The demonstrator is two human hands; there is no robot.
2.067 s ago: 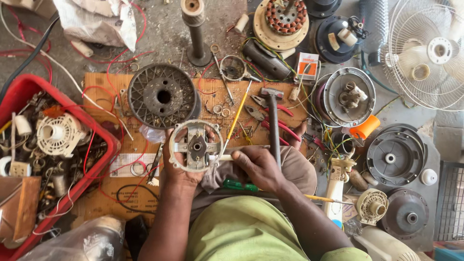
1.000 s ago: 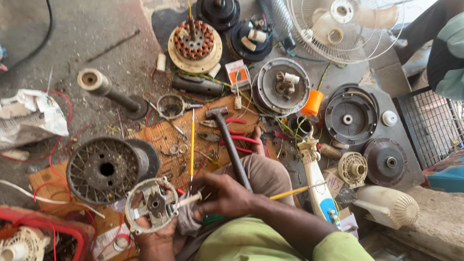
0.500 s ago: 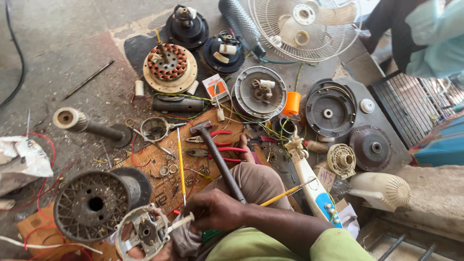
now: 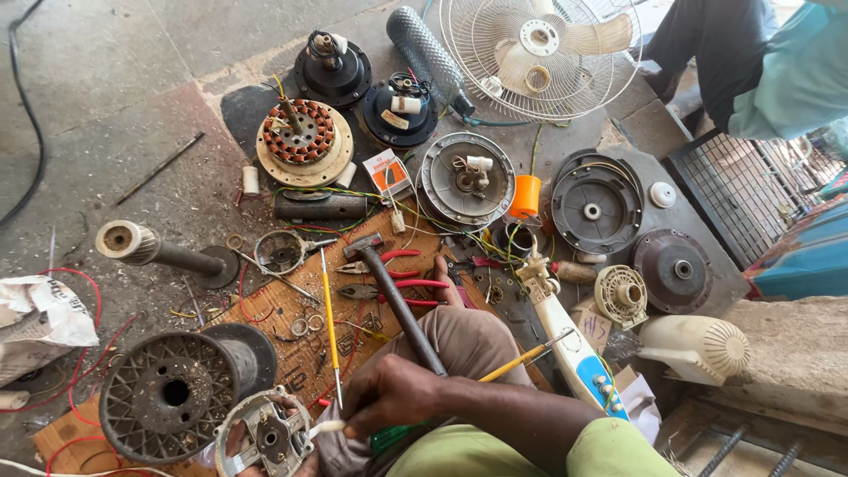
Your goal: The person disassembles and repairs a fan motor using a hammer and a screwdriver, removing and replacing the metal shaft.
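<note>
Head view: a round grey motor end-cover (image 4: 262,436) with a bearing seat at its centre is held at the lower edge of the picture, just beside a large dark finned rotor housing (image 4: 172,397). It is gripped from beneath by the left hand (image 4: 237,444), of which only the fingertips are seen — clenched on the cover's rim, as far as can be told. The right hand (image 4: 395,395) is closed around a green-handled tool (image 4: 395,436) whose pale tip (image 4: 325,427) is set against the cover's edge. A hammer (image 4: 399,304) lies across the knee, its head towards the wooden board (image 4: 291,309), where a yellow screwdriver (image 4: 329,322) and red-handled pliers (image 4: 395,290) are spread.

Compared with the pictures of a moment earlier, the camera has swung down and to the right: the cover has slid from mid-frame into the bottom left corner, while the fan guard (image 4: 541,55) and a second person's dark sleeve (image 4: 715,53) have come into sight. The hands' hold on cover and tool is unchanged — the work is judged to be continuing on the same spot, only the gaze having drifted away from it
</note>
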